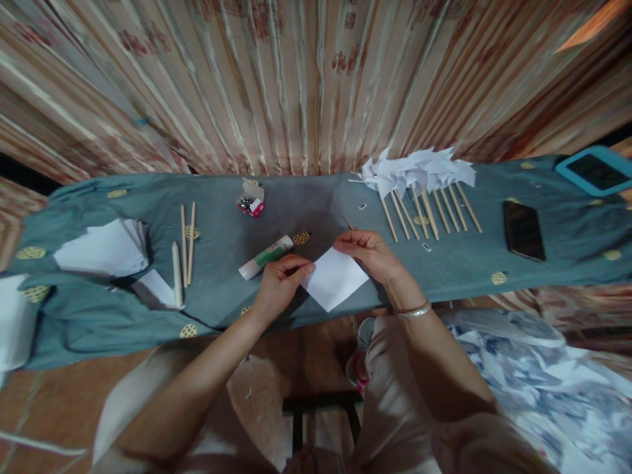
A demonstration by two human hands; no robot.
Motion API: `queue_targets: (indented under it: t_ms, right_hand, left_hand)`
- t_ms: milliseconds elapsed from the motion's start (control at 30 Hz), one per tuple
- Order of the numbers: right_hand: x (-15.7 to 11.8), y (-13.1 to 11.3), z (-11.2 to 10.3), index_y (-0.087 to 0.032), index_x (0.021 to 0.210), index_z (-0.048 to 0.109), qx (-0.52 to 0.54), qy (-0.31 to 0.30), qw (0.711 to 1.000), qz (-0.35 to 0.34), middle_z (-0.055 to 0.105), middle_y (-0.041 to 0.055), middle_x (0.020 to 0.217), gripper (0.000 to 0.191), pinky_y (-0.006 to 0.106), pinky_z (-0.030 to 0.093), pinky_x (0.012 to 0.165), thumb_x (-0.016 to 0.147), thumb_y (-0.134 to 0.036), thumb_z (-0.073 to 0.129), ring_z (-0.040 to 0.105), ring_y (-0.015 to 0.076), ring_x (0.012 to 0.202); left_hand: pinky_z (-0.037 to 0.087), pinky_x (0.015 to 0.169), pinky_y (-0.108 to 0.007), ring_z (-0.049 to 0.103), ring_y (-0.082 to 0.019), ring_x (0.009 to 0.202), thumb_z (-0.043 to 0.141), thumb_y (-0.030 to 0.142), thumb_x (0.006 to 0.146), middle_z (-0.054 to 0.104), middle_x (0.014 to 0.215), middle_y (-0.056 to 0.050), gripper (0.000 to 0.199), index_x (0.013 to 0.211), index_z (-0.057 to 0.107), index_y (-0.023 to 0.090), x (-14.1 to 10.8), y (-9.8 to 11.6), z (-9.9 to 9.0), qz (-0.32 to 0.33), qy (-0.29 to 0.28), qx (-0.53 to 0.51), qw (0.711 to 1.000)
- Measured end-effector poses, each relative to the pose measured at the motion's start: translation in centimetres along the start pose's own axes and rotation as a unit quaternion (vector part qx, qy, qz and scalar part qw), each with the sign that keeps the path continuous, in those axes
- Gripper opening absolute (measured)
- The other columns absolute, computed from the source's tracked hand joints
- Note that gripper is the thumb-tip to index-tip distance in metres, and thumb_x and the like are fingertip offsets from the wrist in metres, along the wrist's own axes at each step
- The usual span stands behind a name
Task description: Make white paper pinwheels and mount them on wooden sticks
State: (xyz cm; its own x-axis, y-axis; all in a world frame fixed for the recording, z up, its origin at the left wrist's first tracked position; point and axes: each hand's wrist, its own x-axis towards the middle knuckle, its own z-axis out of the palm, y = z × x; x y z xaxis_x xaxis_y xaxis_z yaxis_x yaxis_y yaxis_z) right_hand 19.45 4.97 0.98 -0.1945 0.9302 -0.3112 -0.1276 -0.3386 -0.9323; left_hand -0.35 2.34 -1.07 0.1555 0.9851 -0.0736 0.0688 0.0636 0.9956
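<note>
A white square of paper [336,280] is held up near the front edge of the cloth-covered table [316,197], one corner pointing towards me. My left hand [282,284] pinches its left corner between thumb and fingers. At the upper edge my right hand [371,255], a bracelet on its wrist, pinches the same sheet. Just beyond my left hand lies a glue stick [266,257] with a green label. A thin pointed tool [347,222] lies beyond my right hand, partly hidden by it.
Paper pinwheels [419,172] on wooden sticks lie at the back right, near a phone [524,230] and a blue-framed tablet [597,170]. Leftward are a paper stack [106,247], two sticks [188,243], a white pen-like tool [177,273] and an opened small box [251,199].
</note>
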Motion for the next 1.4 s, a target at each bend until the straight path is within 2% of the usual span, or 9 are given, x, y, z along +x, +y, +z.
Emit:
queue_targets:
  t_ms: [200,500,1000,1400]
  right_hand:
    - [-0.2,0.0,0.1,-0.018,0.074,0.069,-0.044,-0.071,0.996,0.031,0.064,-0.0037,0.059,0.032,0.021,0.038,0.045,0.057,-0.039,0.085,0.054,0.0099,0.049]
    - [-0.2,0.6,0.5,-0.017,0.072,0.070,-0.110,-0.088,0.990,-0.007,0.063,-0.0034,0.060,0.024,0.020,0.035,0.046,0.063,-0.038,0.080,0.052,0.0087,0.051]
    - [-1.8,0.2,-0.7,-0.015,0.071,0.068,-0.089,-0.022,0.996,0.022,0.061,-0.0038,0.055,0.038,0.020,0.034,0.042,0.052,-0.043,0.085,0.050,0.0083,0.044]
    - [-3.3,0.3,-1.1,-0.016,0.070,0.068,-0.068,0.015,0.997,0.025,0.061,-0.0044,0.053,0.033,0.020,0.035,0.041,0.054,-0.040,0.085,0.050,0.0079,0.043]
  left_hand:
    - [0.044,0.064,-0.027,0.056,-0.016,0.066,0.071,0.034,0.067,0.065,0.066,-0.002,0.017,0.062,0.073,0.018,0.0,0.6,0.2,-0.023,-0.018,0.013,0.999]
    - [0.039,0.058,-0.025,0.052,-0.015,0.061,0.067,0.032,0.063,0.062,0.060,-0.001,0.016,0.055,0.069,0.019,0.2,1.0,0.3,-0.025,-0.028,0.026,0.999]
    - [0.040,0.059,-0.025,0.052,-0.013,0.060,0.067,0.031,0.064,0.059,0.060,0.001,0.017,0.052,0.066,0.019,-0.1,1.4,0.6,-0.016,-0.068,0.044,0.997]
    - [0.041,0.060,-0.026,0.054,-0.014,0.060,0.069,0.033,0.065,0.062,0.061,-0.001,0.019,0.052,0.065,0.019,-0.5,1.4,0.6,0.016,-0.089,0.066,0.994]
